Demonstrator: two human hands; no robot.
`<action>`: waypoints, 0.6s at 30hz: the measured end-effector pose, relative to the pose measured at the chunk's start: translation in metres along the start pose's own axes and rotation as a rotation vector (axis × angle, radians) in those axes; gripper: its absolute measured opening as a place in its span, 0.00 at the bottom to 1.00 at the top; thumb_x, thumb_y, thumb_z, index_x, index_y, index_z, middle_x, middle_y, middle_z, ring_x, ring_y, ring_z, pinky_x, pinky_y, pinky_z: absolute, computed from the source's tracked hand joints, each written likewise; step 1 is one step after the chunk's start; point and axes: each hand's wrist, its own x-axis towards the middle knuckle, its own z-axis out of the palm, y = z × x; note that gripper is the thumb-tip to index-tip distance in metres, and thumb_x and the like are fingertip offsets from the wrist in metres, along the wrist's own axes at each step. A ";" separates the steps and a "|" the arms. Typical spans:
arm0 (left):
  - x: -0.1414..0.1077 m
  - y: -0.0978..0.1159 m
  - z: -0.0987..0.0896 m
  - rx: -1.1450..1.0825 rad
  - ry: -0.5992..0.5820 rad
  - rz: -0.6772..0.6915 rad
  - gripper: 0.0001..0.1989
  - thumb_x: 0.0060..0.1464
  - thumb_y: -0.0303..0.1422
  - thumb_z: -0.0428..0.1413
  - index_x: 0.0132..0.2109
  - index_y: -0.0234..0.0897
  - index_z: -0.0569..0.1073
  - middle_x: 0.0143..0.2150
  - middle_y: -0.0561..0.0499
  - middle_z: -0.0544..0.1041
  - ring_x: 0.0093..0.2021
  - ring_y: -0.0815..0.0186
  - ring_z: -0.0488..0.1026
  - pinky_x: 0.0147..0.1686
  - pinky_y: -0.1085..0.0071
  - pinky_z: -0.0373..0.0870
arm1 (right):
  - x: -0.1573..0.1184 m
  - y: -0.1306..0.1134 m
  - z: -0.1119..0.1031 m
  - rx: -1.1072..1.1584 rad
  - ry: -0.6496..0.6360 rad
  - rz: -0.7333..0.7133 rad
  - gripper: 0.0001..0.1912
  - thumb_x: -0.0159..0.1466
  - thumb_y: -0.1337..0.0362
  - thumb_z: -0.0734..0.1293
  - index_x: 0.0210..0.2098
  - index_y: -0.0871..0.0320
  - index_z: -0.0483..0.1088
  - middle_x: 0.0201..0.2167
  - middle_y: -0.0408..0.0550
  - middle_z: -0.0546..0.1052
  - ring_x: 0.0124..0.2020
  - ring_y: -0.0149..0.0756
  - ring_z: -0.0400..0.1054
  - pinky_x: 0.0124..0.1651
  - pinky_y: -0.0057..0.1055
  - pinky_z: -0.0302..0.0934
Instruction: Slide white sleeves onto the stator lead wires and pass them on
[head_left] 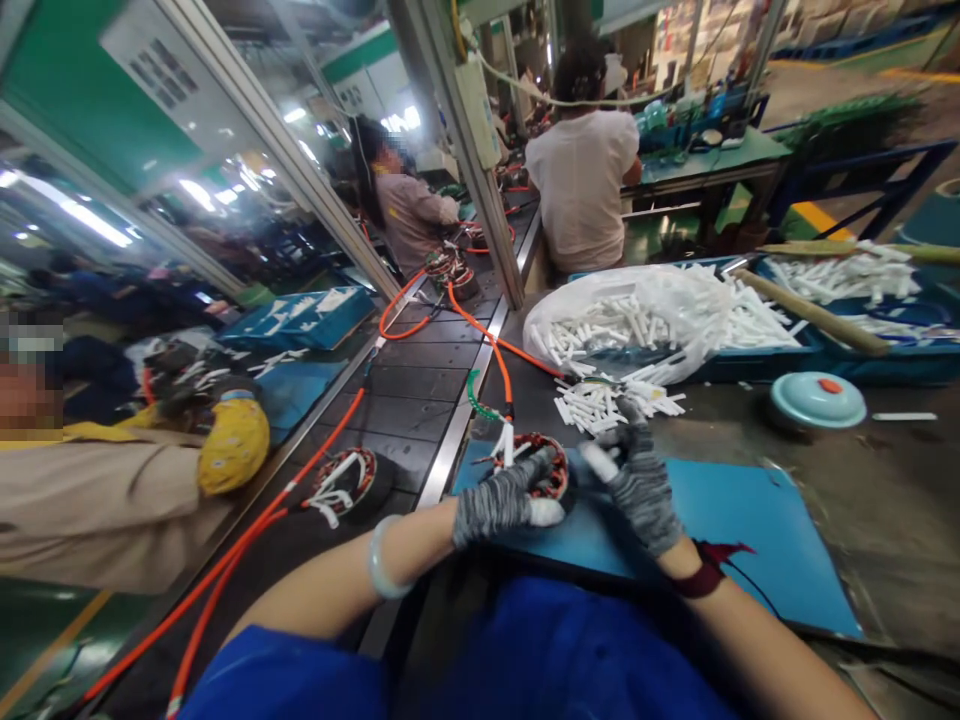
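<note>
My left hand, in a grey knit glove with a white thumb tip, grips the near side of a motor stator. The stator is a ring with copper-red windings and white sleeves on its leads. It rests on a blue mat. To its right is my right hand, gloved alike, its thumb apart from the fingers and nothing visible between them. Those fingers reach toward a loose pile of short white tubes; slight blur softens their tips.
A clear bag of white tubes lies by blue bins at the right, near a round light-blue container. Orange cables cross the conveyor, which carries another stator. A co-worker's yellow sleeve cuff is at left; others sit ahead.
</note>
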 end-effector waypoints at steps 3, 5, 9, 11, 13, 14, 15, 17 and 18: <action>-0.016 0.020 0.001 0.000 -0.186 0.110 0.40 0.55 0.43 0.65 0.71 0.41 0.62 0.65 0.42 0.73 0.64 0.52 0.70 0.63 0.56 0.68 | 0.017 0.007 -0.009 -0.010 0.136 0.077 0.28 0.62 0.45 0.71 0.55 0.54 0.70 0.36 0.46 0.78 0.35 0.38 0.72 0.44 0.40 0.70; -0.022 0.035 -0.005 0.052 -0.226 0.244 0.31 0.59 0.42 0.62 0.67 0.40 0.67 0.59 0.41 0.77 0.59 0.54 0.74 0.61 0.56 0.70 | 0.024 0.012 -0.020 -0.019 0.211 0.106 0.28 0.59 0.43 0.72 0.50 0.55 0.71 0.37 0.48 0.78 0.34 0.39 0.72 0.43 0.42 0.70; -0.007 0.059 -0.030 0.256 0.082 0.533 0.22 0.59 0.38 0.62 0.59 0.41 0.75 0.55 0.45 0.80 0.56 0.57 0.76 0.60 0.59 0.71 | 0.045 0.012 -0.036 0.003 0.273 0.089 0.38 0.55 0.43 0.75 0.57 0.56 0.65 0.42 0.54 0.78 0.37 0.42 0.73 0.41 0.41 0.71; 0.013 0.068 -0.045 0.340 0.196 0.614 0.22 0.59 0.37 0.62 0.59 0.40 0.75 0.56 0.45 0.80 0.56 0.56 0.76 0.60 0.60 0.71 | 0.061 0.009 -0.038 0.035 0.232 0.062 0.43 0.54 0.43 0.75 0.62 0.56 0.62 0.42 0.52 0.78 0.37 0.42 0.74 0.40 0.39 0.72; 0.036 0.073 -0.059 0.423 0.239 0.627 0.25 0.57 0.36 0.62 0.60 0.37 0.74 0.54 0.44 0.80 0.54 0.56 0.76 0.58 0.59 0.72 | 0.077 0.007 -0.039 0.046 0.150 0.035 0.42 0.56 0.42 0.72 0.63 0.57 0.63 0.38 0.49 0.79 0.35 0.41 0.74 0.40 0.39 0.71; 0.046 0.075 -0.064 0.474 0.247 0.609 0.26 0.56 0.35 0.62 0.61 0.34 0.74 0.54 0.43 0.80 0.53 0.55 0.77 0.58 0.58 0.73 | 0.083 0.007 -0.039 0.040 0.116 0.021 0.39 0.57 0.41 0.71 0.61 0.58 0.65 0.36 0.48 0.79 0.35 0.41 0.73 0.40 0.40 0.71; 0.054 0.076 -0.068 0.525 0.254 0.589 0.27 0.55 0.35 0.63 0.61 0.33 0.73 0.53 0.41 0.80 0.53 0.55 0.77 0.58 0.57 0.72 | 0.087 0.007 -0.039 0.029 0.094 0.006 0.37 0.59 0.40 0.69 0.58 0.59 0.69 0.35 0.49 0.79 0.35 0.41 0.73 0.42 0.41 0.71; 0.065 0.076 -0.073 0.613 0.257 0.549 0.27 0.53 0.34 0.63 0.60 0.30 0.74 0.54 0.39 0.80 0.53 0.53 0.77 0.59 0.56 0.71 | 0.091 0.006 -0.039 -0.003 0.098 -0.024 0.34 0.59 0.38 0.68 0.51 0.60 0.74 0.35 0.51 0.80 0.37 0.43 0.73 0.45 0.43 0.70; 0.067 0.075 -0.074 0.636 0.251 0.535 0.26 0.53 0.33 0.63 0.59 0.30 0.75 0.54 0.39 0.80 0.53 0.52 0.77 0.59 0.56 0.71 | 0.090 0.006 -0.039 -0.017 0.107 -0.037 0.33 0.59 0.37 0.68 0.48 0.60 0.75 0.35 0.52 0.80 0.37 0.43 0.73 0.46 0.44 0.70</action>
